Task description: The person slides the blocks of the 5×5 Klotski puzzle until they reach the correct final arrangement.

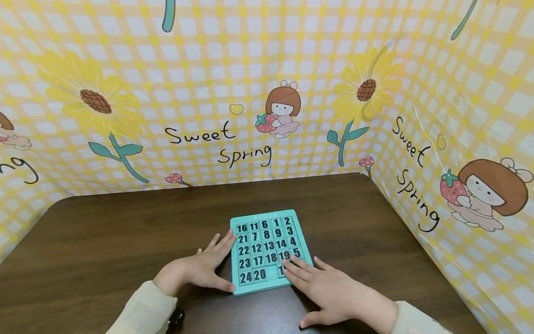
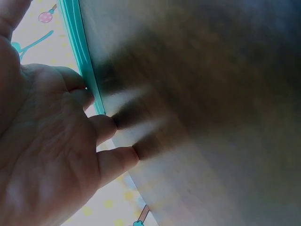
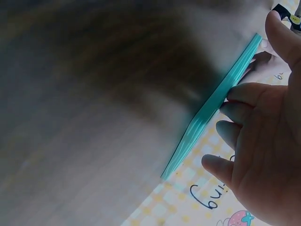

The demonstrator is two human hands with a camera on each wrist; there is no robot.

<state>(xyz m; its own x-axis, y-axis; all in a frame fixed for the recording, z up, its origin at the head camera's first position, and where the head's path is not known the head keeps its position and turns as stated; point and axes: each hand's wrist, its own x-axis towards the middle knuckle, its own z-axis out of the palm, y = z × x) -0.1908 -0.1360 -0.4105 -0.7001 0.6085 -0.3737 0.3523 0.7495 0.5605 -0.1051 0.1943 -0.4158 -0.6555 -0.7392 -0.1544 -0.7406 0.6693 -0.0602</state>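
A turquoise number slide puzzle [image 1: 267, 285] lies flat on the table, its numbered tiles in rows. In the bottom row, a bare gap shows right of the 20 tile [image 1: 259, 275]. The tile after the gap is partly covered, with only a 1 readable. My left hand [image 1: 199, 268] rests against the puzzle's left edge, thumb near the lower corner and fingers extended higher up. Straight fingers of my right hand [image 1: 329, 288] touch the lower right tiles by the 19 and 5, hiding the bottom right corner. Both wrist views show the turquoise frame side-on [image 2: 82, 52] beside the fingers.
The dark brown wooden table [image 1: 125, 232] extends around the puzzle. A yellow checked cloth [image 1: 208, 60] with printed sunflowers and "Sweet Spring" lettering stands behind and to the right. A black object [image 1: 176, 319] sits at my left wrist.
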